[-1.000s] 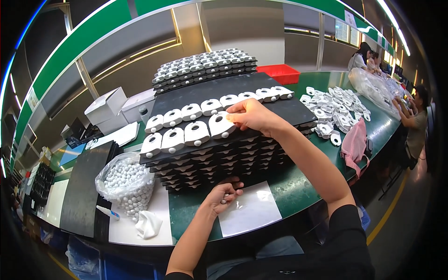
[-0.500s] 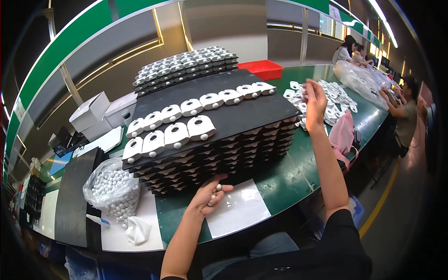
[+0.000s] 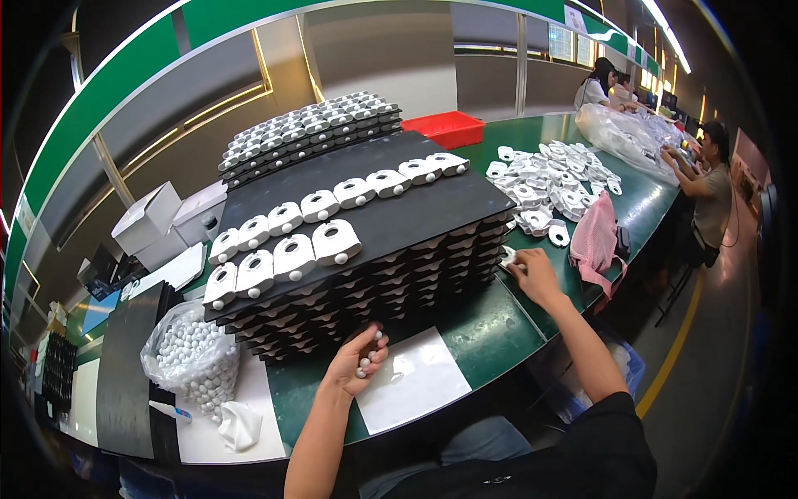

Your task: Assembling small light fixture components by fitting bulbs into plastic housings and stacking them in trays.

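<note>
First, one white part (image 3: 506, 256): pinched between thumb and fingers of my right hand (image 3: 536, 276), low beside the right side of the black board stack (image 3: 366, 287).
Several small white balls (image 3: 363, 367): held in the curled fingers of my left hand (image 3: 352, 363), in front of the stack's near side.
On the top board, two rows of like parts: a near row (image 3: 293, 258) of four at the left, a far row (image 3: 353, 193) of eight running left to right, with white balls along their near edges.
Right of the stack: a loose heap of white parts (image 3: 553, 179) on the green table (image 3: 507, 312); nearer, a pink cloth item (image 3: 595, 233).
Near, below my left hand: one white sheet (image 3: 416, 384).
Left: an open clear bag (image 3: 156, 373) full of white balls, a white-and-blue tube (image 3: 171, 410), a crumpled white cloth (image 3: 240, 427).
Far: a second loaded stack (image 3: 312, 133), a red tray (image 3: 462, 137).
Far right: a seated co-worker (image 3: 711, 187).
</note>
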{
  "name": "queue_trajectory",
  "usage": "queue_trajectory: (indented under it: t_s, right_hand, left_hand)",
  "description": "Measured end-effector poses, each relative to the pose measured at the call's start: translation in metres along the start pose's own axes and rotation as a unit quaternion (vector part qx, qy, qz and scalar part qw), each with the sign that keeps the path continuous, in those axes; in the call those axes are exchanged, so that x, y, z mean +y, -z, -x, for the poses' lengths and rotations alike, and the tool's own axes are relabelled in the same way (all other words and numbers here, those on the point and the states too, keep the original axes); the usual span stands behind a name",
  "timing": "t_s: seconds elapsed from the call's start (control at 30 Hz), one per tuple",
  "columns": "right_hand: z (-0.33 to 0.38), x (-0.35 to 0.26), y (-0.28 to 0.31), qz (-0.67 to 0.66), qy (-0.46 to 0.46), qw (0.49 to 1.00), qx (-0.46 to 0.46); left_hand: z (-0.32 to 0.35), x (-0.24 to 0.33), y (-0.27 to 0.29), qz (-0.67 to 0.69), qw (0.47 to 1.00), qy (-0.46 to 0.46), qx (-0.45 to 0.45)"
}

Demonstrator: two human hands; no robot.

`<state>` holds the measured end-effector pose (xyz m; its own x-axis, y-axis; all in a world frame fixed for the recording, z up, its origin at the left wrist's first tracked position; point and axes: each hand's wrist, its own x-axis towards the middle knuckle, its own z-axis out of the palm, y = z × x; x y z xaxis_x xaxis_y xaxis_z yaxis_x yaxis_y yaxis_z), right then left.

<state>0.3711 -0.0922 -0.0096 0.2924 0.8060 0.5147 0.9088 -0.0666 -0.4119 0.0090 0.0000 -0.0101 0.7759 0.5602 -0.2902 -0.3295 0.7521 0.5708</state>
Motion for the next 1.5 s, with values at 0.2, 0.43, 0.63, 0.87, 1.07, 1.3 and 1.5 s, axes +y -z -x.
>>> queue_trajectory:
  t_s: [0.2, 0.43, 0.63, 0.87, 1.07, 1.3, 1.5]
  right_hand:
    - [0.023, 0.013, 0.047, 0.048, -0.120, 0.986, -0.102]
    - [0.029, -0.046, 0.080, 0.109, -0.081, 0.959, -0.249]
    - [0.043, -0.135, 0.031, -0.270, -0.005, 0.948, -0.165]
    - [0.078, -0.175, -0.042, -0.456, -0.053, 0.854, -0.247]
    - [0.082, -0.183, -0.055, -0.422, -0.043, 0.876, -0.231]
    - [0.083, -0.181, -0.059, -0.371, 0.014, 0.909, -0.192]
    - [0.084, -0.182, -0.055, -0.369, 0.006, 0.911, -0.186]
  left_hand:
    - [0.007, -0.002, -0.012, -0.113, 0.991, -0.062, 0.034]
    - [0.004, -0.001, -0.014, -0.122, 0.989, -0.080, 0.034]
    - [0.003, 0.000, -0.008, -0.084, 0.991, -0.097, 0.037]
    - [0.002, 0.000, -0.005, -0.073, 0.990, -0.114, 0.047]
    - [0.002, 0.001, -0.002, -0.050, 0.990, -0.125, 0.049]
    - [0.002, 0.001, -0.003, -0.031, 0.992, -0.116, 0.045]
    - [0.000, 0.000, 0.000, -0.030, 0.992, -0.120, 0.029]
